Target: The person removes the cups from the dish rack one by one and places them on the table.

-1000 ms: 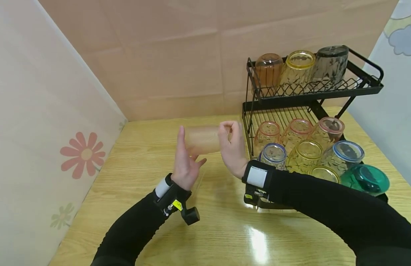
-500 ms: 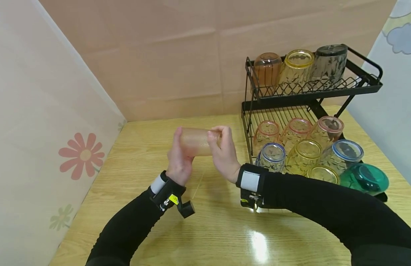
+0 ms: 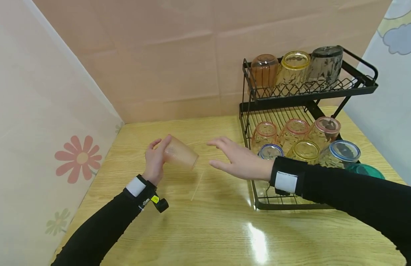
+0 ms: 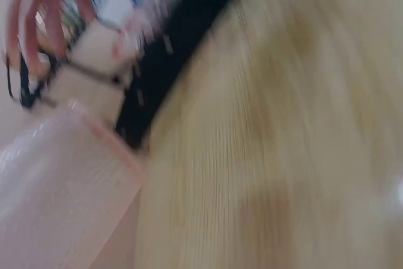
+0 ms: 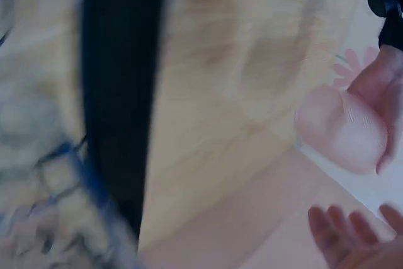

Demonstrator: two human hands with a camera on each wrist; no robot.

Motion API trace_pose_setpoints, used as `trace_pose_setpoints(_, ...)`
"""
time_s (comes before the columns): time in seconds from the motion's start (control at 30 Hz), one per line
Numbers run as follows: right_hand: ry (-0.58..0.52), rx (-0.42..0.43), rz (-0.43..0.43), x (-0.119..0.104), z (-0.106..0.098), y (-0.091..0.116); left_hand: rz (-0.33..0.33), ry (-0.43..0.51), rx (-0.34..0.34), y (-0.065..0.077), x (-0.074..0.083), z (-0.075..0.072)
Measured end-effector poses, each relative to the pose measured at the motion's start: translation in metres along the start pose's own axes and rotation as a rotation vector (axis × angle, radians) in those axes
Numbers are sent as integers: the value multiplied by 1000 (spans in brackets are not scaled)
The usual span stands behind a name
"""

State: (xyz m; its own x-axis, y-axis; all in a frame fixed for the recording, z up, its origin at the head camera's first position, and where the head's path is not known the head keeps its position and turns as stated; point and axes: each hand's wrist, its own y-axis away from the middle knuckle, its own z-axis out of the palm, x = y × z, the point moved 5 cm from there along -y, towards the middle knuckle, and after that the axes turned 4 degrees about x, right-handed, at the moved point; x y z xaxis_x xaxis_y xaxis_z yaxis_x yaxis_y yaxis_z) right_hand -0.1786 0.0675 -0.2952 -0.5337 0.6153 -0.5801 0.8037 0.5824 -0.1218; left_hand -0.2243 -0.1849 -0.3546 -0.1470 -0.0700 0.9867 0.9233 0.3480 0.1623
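My left hand [image 3: 154, 159] grips a pale pink see-through drinking glass [image 3: 180, 152] near one end. The glass hangs tilted over the table, its other end pointing down to the right; in the left wrist view its pinkish edge [image 4: 113, 140] shows up close. To the right, my right hand [image 3: 236, 159] is stretched out with its fingers spread loosely and nothing in them. It overlaps the left side of a black two-tier rack [image 3: 291, 207] in the head view, apart from the pink glass. Both wrist views are blurred.
Upside-down glasses fill much of the rack: an amber glass [image 3: 264, 72], a yellow one [image 3: 294, 70] and a grey one [image 3: 326, 66] on top. Below stand several pink, yellow, blue-rimmed [image 3: 344, 152] and green glasses, partly behind my right sleeve. A wood-look table [image 3: 198, 229] lies underneath.
My right hand has let go of the pink glass and moved right toward the rack. The left hand has carried the glass left and lower, tilting its free end down.
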Motion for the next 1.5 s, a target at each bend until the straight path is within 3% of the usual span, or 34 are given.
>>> trace_pose_setpoints(0.23, 263, -171, -217, 7, -12, 21, 297, -226, 3, -40, 7, -27)
trace_pose_setpoints(0.33, 354, -193, -277, 11, -16, 28, 414, -315, 43, -55, 8, -37)
trace_pose_setpoints(0.43, 415, -192, -304, 17, -20, 33, 484, -399, 98, -68, 9, -46)
trace_pose_setpoints(0.67, 504, -171, -279, 35, -31, 44, 542, -500, 231, -95, 7, -63)
trace_pose_setpoints(0.93, 536, -147, -243, 54, -43, 56, 511, -525, 351, -110, 1, -79)
trace_pose_setpoints(1.1, 532, -131, -211, 61, -46, 63, 517, -525, 387, -115, -3, -86)
trace_pose_setpoints(1.23, 527, -119, -183, 67, -48, 67, 489, -572, 379, -118, -4, -88)
trace_pose_setpoints(1.37, 520, -116, -155, 73, -48, 70, 506, -780, 349, -120, 0, -87)
trace_pose_setpoints(1.5, 523, -126, -131, 78, -47, 72, 676, -1055, 354, -114, 16, -85)
